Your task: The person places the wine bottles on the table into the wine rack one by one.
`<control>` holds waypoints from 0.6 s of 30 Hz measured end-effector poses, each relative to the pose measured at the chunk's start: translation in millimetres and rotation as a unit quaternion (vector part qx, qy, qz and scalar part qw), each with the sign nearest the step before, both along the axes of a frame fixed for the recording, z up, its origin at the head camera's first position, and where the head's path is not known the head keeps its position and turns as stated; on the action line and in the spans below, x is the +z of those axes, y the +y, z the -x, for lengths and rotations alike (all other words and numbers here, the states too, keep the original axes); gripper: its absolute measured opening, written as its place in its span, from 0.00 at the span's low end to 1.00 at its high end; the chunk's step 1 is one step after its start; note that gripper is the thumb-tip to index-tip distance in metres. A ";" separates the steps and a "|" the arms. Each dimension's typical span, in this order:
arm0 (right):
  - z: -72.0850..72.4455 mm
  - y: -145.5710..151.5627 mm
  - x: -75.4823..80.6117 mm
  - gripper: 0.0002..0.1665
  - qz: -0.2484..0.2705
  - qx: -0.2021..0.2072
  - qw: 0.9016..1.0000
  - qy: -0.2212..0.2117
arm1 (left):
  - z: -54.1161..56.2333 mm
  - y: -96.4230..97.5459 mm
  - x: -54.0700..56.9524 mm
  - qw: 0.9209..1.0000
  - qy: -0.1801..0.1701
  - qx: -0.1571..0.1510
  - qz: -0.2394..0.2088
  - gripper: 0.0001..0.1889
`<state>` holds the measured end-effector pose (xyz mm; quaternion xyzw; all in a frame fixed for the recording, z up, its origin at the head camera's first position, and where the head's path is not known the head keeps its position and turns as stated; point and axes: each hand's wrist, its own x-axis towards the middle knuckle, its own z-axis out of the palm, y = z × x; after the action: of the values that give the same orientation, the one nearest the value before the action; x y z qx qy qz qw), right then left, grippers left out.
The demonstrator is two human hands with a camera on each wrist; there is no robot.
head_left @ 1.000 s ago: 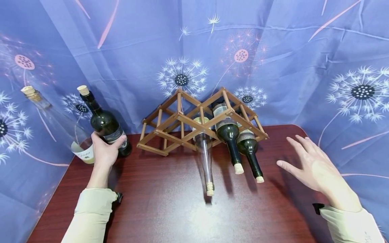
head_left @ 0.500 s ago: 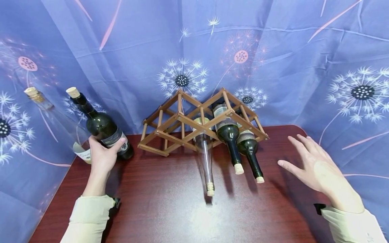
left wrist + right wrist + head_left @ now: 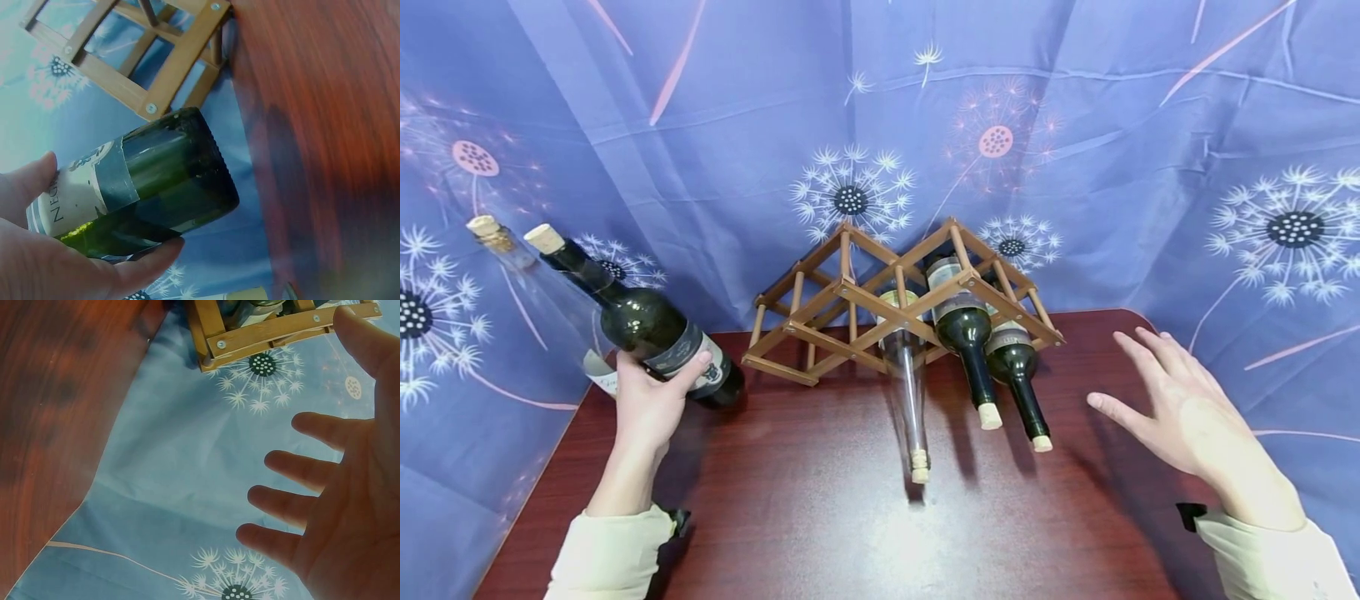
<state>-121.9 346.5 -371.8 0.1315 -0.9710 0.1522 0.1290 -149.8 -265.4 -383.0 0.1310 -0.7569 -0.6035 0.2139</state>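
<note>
My left hand point(image 3: 651, 404) grips a dark green wine bottle point(image 3: 643, 321) around its labelled body. The bottle leans, its corked neck toward the upper left and its base toward the rack. In the left wrist view, thumb and fingers wrap the wine bottle point(image 3: 150, 181), and its base appears off the table. To the right, my right hand point(image 3: 1187, 417) hovers with fingers spread and holds nothing; the right wrist view shows the same hand point(image 3: 350, 506) beside the rack's end. The wooden wine rack point(image 3: 842, 292) stands at the back of the table, between the hands.
In the rack lie a clear corked bottle point(image 3: 904, 383) and two dark green bottles point(image 3: 966, 333) point(image 3: 1015, 367), necks pointing forward. Another clear corked bottle point(image 3: 561, 292) stands at the far left, partly behind the held one. A patterned blue cloth point(image 3: 737, 167) hangs behind the reddish-brown table point(image 3: 820, 517).
The held bottle has tilted further, its neck swinging left and its base rising toward the right. My left hand has shifted slightly with it. The right hand has barely moved.
</note>
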 end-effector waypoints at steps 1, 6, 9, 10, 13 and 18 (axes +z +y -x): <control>-0.5 -0.2 0.7 0.56 0.001 0.000 1.000 0.002 | -1.7 1.0 0.9 1.000 0.004 -0.003 -0.008 0.37; -2.1 -2.7 3.8 0.56 0.004 0.005 1.000 0.013 | -10.4 5.4 3.5 0.997 0.032 -0.022 -0.069 0.30; -3.2 -4.6 5.7 0.56 0.004 0.007 1.000 0.021 | -15.8 8.6 4.8 0.994 0.040 -0.028 -0.101 0.29; -3.6 -5.2 6.4 0.56 0.005 0.008 1.000 0.023 | -17.4 9.8 5.1 0.993 0.042 -0.028 -0.110 0.29; -5.6 -7.3 8.3 0.57 0.005 0.008 1.000 0.024 | -21.9 12.9 6.3 0.990 0.044 -0.030 -0.132 0.27; -8.7 -11.5 12.4 0.57 0.009 0.008 1.000 0.027 | -28.7 17.7 9.3 0.981 0.028 -0.043 -0.189 0.25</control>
<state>-113.2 334.9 -359.4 0.1421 -0.9648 0.1579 0.1548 -121.1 -247.7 -373.7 0.1195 -0.6280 -0.7476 0.1801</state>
